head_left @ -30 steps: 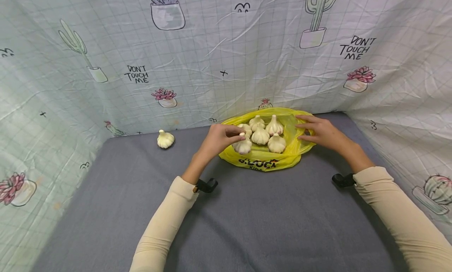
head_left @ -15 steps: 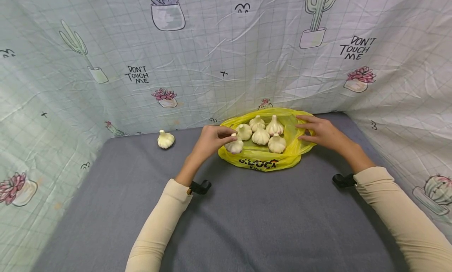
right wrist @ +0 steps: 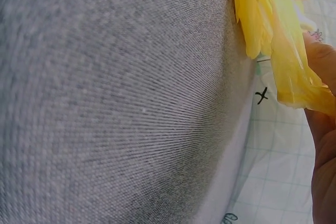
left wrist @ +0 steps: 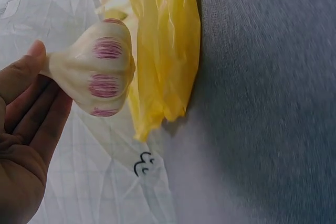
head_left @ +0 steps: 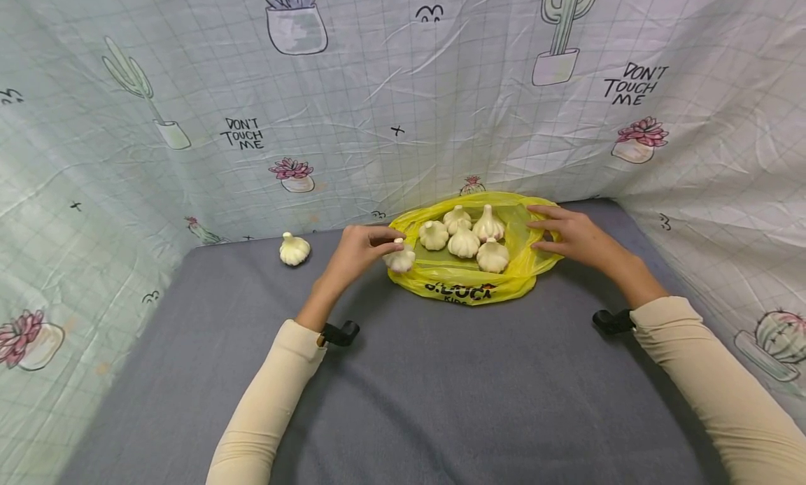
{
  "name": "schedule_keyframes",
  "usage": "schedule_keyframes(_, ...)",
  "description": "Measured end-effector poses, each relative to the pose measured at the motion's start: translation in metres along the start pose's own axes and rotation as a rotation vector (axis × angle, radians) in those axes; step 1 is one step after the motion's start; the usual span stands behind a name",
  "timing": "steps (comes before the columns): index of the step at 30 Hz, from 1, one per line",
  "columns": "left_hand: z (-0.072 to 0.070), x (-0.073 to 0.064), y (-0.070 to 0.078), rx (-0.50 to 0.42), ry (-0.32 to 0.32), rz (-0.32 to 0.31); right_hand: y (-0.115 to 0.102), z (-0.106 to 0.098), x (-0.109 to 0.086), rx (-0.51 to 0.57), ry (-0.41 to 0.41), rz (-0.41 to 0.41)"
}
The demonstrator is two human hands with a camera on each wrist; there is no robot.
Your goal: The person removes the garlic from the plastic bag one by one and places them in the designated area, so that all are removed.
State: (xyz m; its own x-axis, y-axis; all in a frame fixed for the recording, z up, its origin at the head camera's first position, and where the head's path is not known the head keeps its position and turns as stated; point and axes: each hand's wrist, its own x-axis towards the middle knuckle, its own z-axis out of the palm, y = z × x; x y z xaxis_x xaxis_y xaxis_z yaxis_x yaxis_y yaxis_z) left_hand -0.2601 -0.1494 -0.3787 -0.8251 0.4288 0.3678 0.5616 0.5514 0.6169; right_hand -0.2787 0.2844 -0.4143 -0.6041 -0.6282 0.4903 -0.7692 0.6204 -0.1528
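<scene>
My left hand [head_left: 392, 245] pinches a white garlic bulb [head_left: 400, 259] by its stem, just over the left rim of a yellow plastic bag [head_left: 478, 287]. The left wrist view shows the same garlic bulb [left wrist: 97, 69] with purple streaks, held at my fingertips [left wrist: 29, 69] beside the bag [left wrist: 163, 51]. Several more garlic bulbs [head_left: 464, 241] lie inside the spread bag. My right hand [head_left: 540, 229] rests with straight fingers on the bag's right edge; in the right wrist view the yellow plastic [right wrist: 268, 24] drapes against that hand [right wrist: 323, 129].
One loose garlic bulb [head_left: 294, 249] lies on the grey cloth [head_left: 441, 394] to the left, near the back. Cactus-print sheets [head_left: 390, 107] wall in the back and both sides. Bare grey cloth stretches in front of the bag.
My left hand has lifted a garlic bulb out of the bag and carried it leftward to the bag's rim. The right hand has stayed on the bag.
</scene>
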Motion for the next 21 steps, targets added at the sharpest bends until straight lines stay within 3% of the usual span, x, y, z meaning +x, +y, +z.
schedule_keyframes(8,-0.01,-0.003,-0.009,0.026,0.028,0.012,0.0,0.002,0.001,0.003,-0.013,0.006)
schedule_keyframes(21,-0.02,-0.01,-0.015,0.027,0.022,-0.027,0.002,0.003,0.0,0.0,-0.021,0.003)
